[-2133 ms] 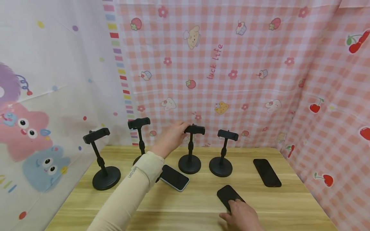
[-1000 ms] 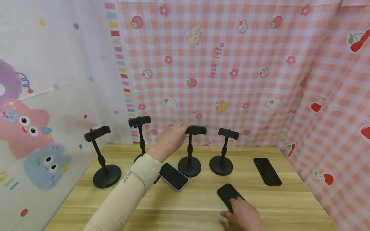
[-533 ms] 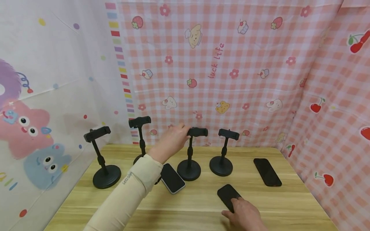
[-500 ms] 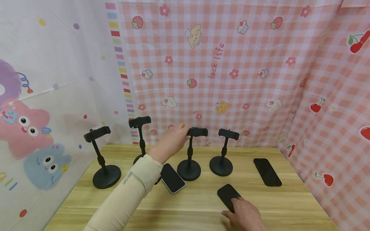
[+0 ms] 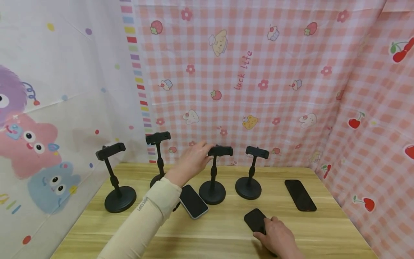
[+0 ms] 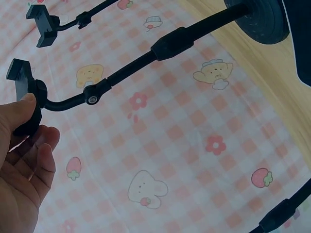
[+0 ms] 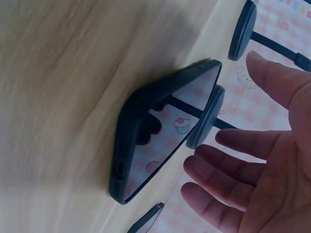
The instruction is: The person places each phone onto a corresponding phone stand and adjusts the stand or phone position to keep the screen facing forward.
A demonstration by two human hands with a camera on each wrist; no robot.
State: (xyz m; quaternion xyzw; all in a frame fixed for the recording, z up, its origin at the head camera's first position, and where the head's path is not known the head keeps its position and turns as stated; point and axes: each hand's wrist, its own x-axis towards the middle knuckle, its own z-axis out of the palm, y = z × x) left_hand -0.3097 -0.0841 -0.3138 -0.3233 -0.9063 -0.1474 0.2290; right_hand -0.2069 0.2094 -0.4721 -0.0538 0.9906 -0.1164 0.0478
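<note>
My left hand point(image 5: 193, 160) pinches the left end of the clamp head on a black phone stand point(image 5: 212, 193), third from the left. In the left wrist view, the thumb lies on the clamp point(image 6: 30, 92) and the fingers curl below it. A phone with a pale edge point(image 5: 194, 202) lies beside that stand's base. My right hand point(image 5: 279, 235) hovers by a black phone point(image 5: 254, 220) lying face up near the front. The right wrist view has its fingers point(image 7: 223, 170) loosely bent and apart from the phone, which reflects a stand and the curtain.
Two more black stands point(image 5: 120, 199) point(image 5: 159, 162) rise on the left, the second partly behind my left arm. Another stand point(image 5: 248, 187) is right of the held one. A black phone point(image 5: 300, 195) lies at the right of the wooden table point(image 5: 330, 237). Patterned curtains point(image 5: 275, 64) surround it.
The stand in my left hand has slid toward me, and the pale-edged phone beside its base has turned. My right hand has shifted slightly right over the black phone.
</note>
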